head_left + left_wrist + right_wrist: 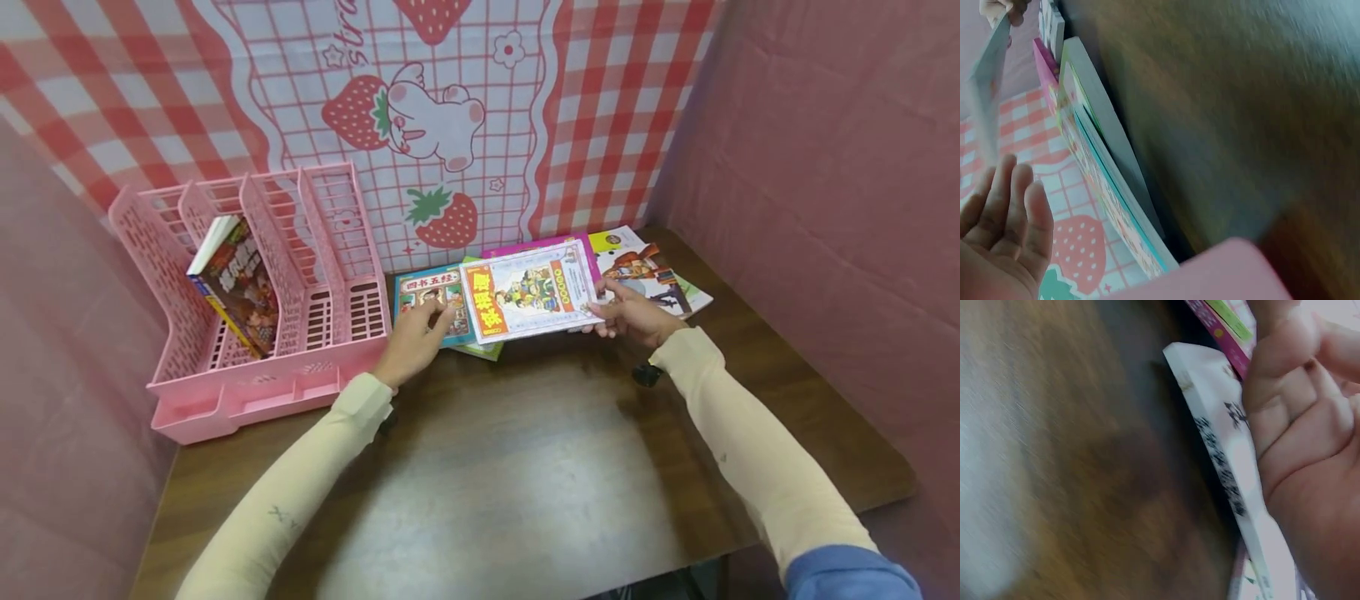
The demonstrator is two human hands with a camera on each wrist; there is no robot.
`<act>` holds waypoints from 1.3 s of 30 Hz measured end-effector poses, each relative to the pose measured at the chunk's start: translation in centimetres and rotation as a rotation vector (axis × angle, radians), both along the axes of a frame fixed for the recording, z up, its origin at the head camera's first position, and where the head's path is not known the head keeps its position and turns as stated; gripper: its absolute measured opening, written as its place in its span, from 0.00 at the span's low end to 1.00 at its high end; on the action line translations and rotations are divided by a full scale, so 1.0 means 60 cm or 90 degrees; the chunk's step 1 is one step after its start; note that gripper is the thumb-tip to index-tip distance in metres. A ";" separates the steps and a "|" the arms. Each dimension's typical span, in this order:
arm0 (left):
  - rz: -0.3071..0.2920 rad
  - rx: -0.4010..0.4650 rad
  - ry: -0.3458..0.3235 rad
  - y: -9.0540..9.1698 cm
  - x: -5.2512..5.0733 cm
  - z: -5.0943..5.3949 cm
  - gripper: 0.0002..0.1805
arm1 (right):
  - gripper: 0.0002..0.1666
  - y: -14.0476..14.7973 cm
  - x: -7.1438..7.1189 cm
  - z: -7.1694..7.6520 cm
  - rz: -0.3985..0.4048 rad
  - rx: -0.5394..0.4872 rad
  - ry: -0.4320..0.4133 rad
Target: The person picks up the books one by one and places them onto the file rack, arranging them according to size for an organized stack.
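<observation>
My right hand (633,315) grips the right edge of a white book (517,292) with a yellow-and-red title, thumb on its cover. This book is raised above the others; in the left wrist view it appears thin and blurred (988,94). The left hand (412,340) hovers by a blue-bordered book (408,287), and its fingers, seen in the left wrist view, are loosely extended with nothing in them. Under and behind the raised book lie a green book (489,350) and a magenta book (498,249). A white illustrated book (633,262) lies to the right.
On the left stands a pink slotted book rack (330,358), with a dark comic-style book (243,283) leaning in one compartment. The brown wooden table (510,467) backs onto a strawberry-print cloth (420,192). Pink curtains (825,208) hang at both sides.
</observation>
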State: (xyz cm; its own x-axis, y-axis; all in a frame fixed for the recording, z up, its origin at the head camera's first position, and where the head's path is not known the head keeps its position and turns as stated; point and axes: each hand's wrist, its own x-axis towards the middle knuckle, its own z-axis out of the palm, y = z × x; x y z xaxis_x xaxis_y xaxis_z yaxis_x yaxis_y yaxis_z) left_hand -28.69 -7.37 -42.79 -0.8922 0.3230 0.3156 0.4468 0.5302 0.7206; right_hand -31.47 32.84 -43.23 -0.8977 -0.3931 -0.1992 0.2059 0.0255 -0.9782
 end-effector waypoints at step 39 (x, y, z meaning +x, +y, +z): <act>-0.148 0.051 -0.082 0.052 0.014 0.010 0.22 | 0.33 -0.223 0.062 -0.036 0.033 -0.285 -0.033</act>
State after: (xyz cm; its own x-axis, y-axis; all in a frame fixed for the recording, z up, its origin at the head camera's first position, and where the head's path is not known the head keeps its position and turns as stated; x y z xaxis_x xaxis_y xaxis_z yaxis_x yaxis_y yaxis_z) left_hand -27.87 -4.26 -42.17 -0.8312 0.5028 0.2372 0.4520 0.3627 0.8150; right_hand -27.75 19.48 -45.41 -0.8676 -0.4953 -0.0440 0.2650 -0.3857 -0.8838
